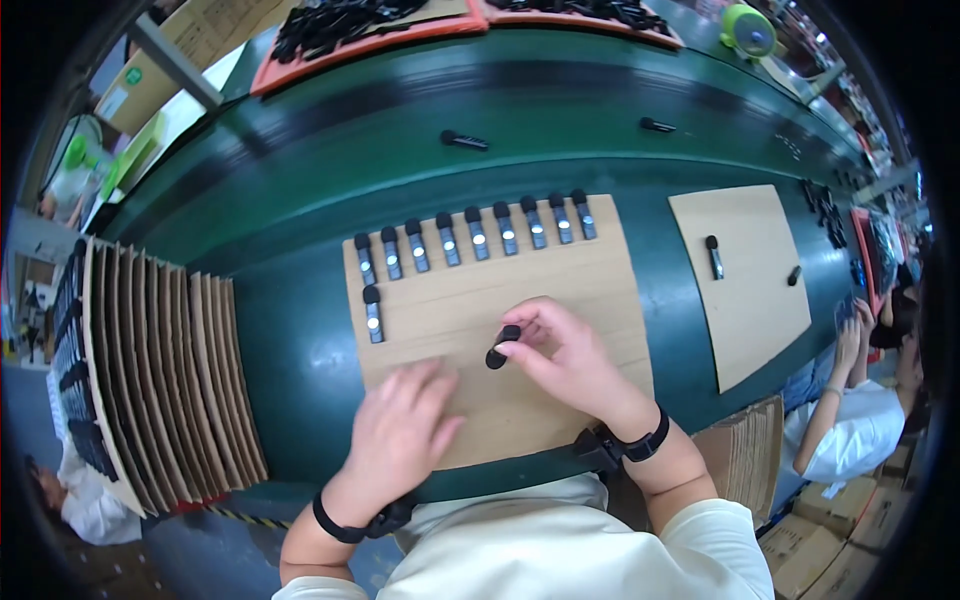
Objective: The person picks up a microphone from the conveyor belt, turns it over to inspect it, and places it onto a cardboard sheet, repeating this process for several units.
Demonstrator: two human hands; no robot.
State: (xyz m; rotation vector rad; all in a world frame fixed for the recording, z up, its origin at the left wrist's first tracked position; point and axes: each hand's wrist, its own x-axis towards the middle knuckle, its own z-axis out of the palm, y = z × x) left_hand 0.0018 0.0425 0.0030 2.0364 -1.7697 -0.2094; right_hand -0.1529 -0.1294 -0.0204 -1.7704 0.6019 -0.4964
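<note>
Over the middle of the cardboard sheet (pixel 525 425), the right hand (pixel 565 360) is pinching a small black microphone (pixel 500 350) in a narrow thumb-and-finger grip, while the blurred left hand (pixel 395 425) is reaching over the sheet's near-left part, its empty grip loosely parted.

Left hand (pixel 405 420), lower middle, is pretty much just motion blur. The right hand (pixel 562 358) hides part of the little black device (pixel 503 347) near centre. Orange trays (pixel 340 57) up top get chopped by the frame edge, and the dark bits (pixel 826 215) far right are too tiny to tell.
</note>
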